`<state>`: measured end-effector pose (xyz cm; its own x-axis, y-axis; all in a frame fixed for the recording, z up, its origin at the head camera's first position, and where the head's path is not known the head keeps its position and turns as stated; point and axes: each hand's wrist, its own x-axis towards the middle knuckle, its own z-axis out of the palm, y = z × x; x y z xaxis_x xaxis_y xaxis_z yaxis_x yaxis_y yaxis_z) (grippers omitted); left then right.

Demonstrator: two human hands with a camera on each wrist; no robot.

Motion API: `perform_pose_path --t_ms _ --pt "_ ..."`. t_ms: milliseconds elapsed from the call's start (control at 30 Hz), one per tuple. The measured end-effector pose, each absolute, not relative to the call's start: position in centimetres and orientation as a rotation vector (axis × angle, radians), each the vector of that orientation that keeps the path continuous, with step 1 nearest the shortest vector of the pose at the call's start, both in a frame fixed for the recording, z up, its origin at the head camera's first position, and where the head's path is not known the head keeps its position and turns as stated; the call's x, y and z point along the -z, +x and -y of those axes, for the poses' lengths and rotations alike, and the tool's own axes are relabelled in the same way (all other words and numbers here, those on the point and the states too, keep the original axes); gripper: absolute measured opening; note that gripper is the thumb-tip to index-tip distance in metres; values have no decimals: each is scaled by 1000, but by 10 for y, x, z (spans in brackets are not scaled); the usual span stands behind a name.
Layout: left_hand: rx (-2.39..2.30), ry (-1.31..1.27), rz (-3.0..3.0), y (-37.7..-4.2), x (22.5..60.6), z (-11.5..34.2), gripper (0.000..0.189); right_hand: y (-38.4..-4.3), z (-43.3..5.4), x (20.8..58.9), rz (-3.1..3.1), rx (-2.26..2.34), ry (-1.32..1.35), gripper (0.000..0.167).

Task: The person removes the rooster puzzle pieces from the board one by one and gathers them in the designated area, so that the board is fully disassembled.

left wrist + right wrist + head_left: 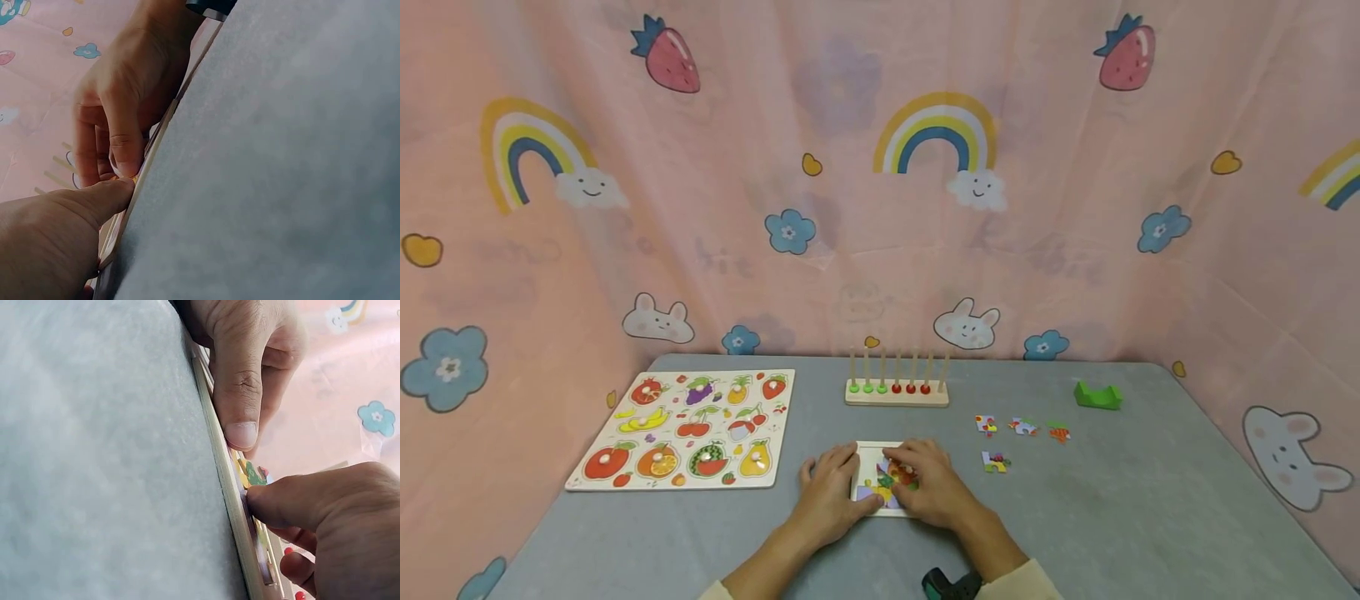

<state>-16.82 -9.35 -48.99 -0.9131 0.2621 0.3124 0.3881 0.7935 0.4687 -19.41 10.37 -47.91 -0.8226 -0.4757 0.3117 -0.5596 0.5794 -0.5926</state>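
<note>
A small jigsaw tray (867,455) with a pale rim lies in front of me, partly filled with colourful pieces (880,493). Along its left side rest the fingers of my left hand (829,493), while the thumb presses near the lower edge. My right hand (936,486) reaches over the right part, thumb and forefinger about a jigsaw piece (904,473) that they partly hide. From the right wrist, a green-and-pink piece (254,474) stands a little above the rim between the left thumb (240,425) and the right thumb (262,503).
Right of the tray lie several loose jigsaw pieces (995,462). A fruit puzzle board (782,417) is at left. Behind stands a wooden peg rack (897,398) with green and red beads. A green notched block (1097,396) sits far right; a dark object (951,585) is by the right sleeve.
</note>
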Motion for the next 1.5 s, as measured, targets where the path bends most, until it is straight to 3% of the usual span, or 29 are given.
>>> perform_pose_path --t_ms 800,1500 --pt "802 -491 2756 -166 490 95 67 -191 -107 467 2578 -963 879 42" --pt "812 -502 2760 -168 489 93 70 -185 -138 440 2472 -996 826 45"
